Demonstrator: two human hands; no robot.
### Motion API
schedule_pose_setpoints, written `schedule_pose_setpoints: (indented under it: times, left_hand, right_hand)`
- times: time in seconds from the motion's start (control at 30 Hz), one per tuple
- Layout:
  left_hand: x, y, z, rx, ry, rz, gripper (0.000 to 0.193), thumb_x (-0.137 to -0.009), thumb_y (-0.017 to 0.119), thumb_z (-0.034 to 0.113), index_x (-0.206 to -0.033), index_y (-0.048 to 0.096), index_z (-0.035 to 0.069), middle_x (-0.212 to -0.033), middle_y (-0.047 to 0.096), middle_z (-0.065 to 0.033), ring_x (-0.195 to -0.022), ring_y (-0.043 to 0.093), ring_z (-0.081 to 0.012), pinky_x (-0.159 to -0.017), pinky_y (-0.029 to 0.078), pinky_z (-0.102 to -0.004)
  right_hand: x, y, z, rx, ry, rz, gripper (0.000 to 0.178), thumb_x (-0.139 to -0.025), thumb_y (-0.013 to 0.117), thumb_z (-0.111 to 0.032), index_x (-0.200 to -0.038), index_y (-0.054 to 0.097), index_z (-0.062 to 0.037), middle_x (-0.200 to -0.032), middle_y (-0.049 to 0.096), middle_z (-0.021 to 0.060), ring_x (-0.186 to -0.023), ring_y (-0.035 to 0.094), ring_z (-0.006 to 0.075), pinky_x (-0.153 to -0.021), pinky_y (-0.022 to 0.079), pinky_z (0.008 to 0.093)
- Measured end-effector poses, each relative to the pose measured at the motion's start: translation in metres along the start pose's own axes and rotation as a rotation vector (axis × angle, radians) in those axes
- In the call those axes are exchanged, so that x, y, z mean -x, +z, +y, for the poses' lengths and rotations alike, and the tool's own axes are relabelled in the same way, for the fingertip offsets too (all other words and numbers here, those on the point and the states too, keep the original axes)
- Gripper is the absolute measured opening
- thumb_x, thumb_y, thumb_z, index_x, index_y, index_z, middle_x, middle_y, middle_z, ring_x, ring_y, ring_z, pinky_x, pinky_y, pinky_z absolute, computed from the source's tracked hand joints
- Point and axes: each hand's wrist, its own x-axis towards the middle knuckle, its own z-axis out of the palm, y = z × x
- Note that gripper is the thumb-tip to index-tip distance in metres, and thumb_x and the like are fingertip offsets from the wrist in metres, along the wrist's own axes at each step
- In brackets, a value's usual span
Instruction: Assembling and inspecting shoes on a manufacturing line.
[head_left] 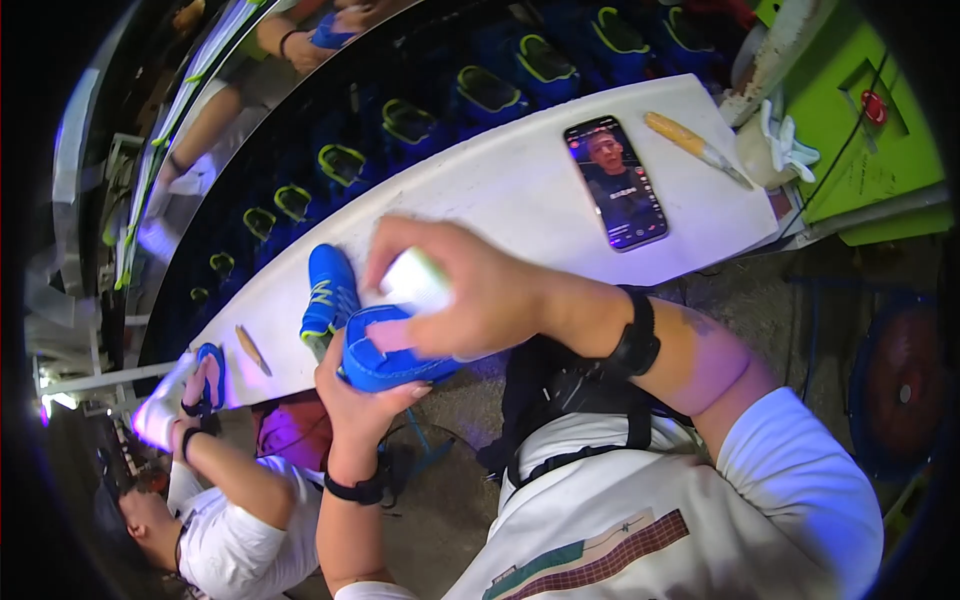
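Note:
Just in front of my body, my left hand (352, 402) wraps round a blue shoe (400, 373) from below and the left side. My right hand (480, 290) is over the same shoe, its fingers curled. A small white object (416, 281), smeared by motion, sits between the thumb and fingers; I cannot make out its kind. One of the fingers reaches into the shoe's opening. Close by on the left, a second blue shoe (330, 287) with yellow-green trim lies on the white worktable (520, 235).
A lit phone (615, 183) lies on the table, with a wooden-handled tool (695, 148) to its right and white gloves (780, 150) beyond. Several blue shoes (490, 88) line the far side. A similar handle (250, 347) lies leftward, near a co-worker (235, 500) holding a blue shoe.

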Motion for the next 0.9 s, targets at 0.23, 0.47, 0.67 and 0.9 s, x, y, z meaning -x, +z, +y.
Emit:
schedule_pose_setpoints:
  times: [0.23, 0.47, 0.67, 0.9]
  left_hand:
    - [0.007, 0.001, -0.013, 0.019, -0.029, -0.001, 0.082, -0.055, 0.098, 0.028, -0.121, 0.061, -0.003, -0.107, 0.069, -0.0072, -0.099, 0.065, -0.0149, -0.091, 0.053, -0.0326]
    - [0.003, 0.023, 0.052, -0.423, 0.17, -0.022, 0.068, -0.057, 0.097, 0.032, -0.106, 0.062, 0.0, -0.087, 0.072, -0.0166, -0.081, 0.075, -0.0279, -0.073, 0.058, -0.0368]
    - [-0.036, 0.047, 0.096, -0.691, 0.421, -0.132, 0.062, -0.056, 0.094, 0.036, -0.091, 0.059, -0.002, -0.067, 0.066, -0.0182, -0.064, 0.07, -0.0364, -0.059, 0.056, -0.0415]
    - [-0.08, 0.073, 0.126, -0.858, 0.45, -0.251, 0.069, -0.05, 0.097, 0.035, -0.098, 0.065, -0.003, -0.075, 0.069, -0.0185, -0.069, 0.071, -0.0357, -0.065, 0.056, -0.0379]
  right_hand:
    - [0.019, 0.002, 0.024, -0.81, 0.086, 0.294, 0.072, -0.062, 0.061, -0.002, -0.13, 0.04, -0.0108, -0.11, 0.053, 0.007, -0.107, 0.054, 0.0193, -0.1, 0.045, 0.0352]
    - [0.01, 0.014, -0.029, -0.169, 0.164, -0.009, 0.078, -0.062, 0.06, -0.005, -0.135, 0.033, -0.0083, -0.112, 0.044, 0.0068, -0.108, 0.043, 0.0157, -0.099, 0.035, 0.0269]
    - [0.015, -0.02, -0.042, 0.057, 0.074, -0.016, 0.084, -0.058, 0.059, -0.007, -0.138, 0.033, -0.0066, -0.114, 0.042, 0.0069, -0.109, 0.042, 0.0157, -0.1, 0.033, 0.0265]
    - [-0.007, -0.087, -0.067, -0.819, 0.435, -0.105, 0.052, -0.104, 0.048, -0.032, -0.145, 0.045, 0.0008, -0.121, 0.057, 0.0122, -0.119, 0.052, 0.0168, -0.106, 0.038, 0.0322]
